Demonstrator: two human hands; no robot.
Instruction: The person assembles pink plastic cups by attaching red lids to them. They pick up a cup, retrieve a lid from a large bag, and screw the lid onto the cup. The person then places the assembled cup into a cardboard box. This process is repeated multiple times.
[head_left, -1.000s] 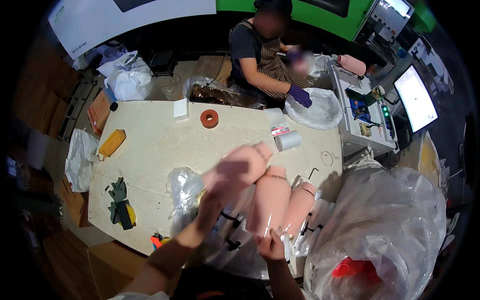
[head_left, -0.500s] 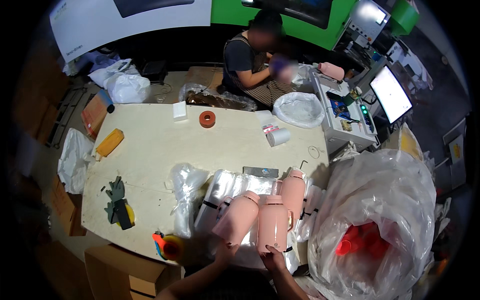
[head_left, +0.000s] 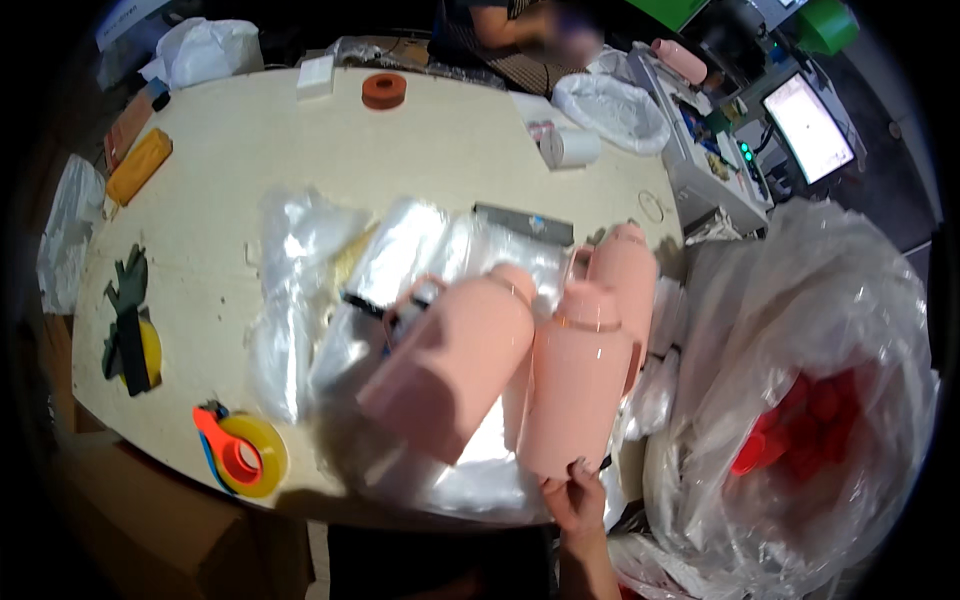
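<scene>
Three pink insulated jugs with handles lie among clear plastic bags in front of me. My right hand [head_left: 577,500] is closed on the base of the middle pink jug [head_left: 572,400], thumb and fingers at its lower edge. To its left, another pink jug [head_left: 455,355] leans at an angle, handle toward the upper left, with a shadow across its body. The third pink jug [head_left: 628,270] is behind the middle one, partly covered by it. Flat, shiny plastic bags [head_left: 400,240] spread beneath and behind the jugs. My left hand does not show.
An orange tape dispenser [head_left: 238,460] sits at the near left edge, with dark gloves [head_left: 128,290] beyond it. A grey box [head_left: 523,224] lies behind the jugs. At right stands a large plastic sack [head_left: 800,270] holding red pieces. Another person [head_left: 500,30] sits across the table [head_left: 230,170].
My view has come closer and lower over the table, so the jugs look larger. My left hand, earlier at the left jug's base, is out of sight. My right hand stays on the middle jug.
</scene>
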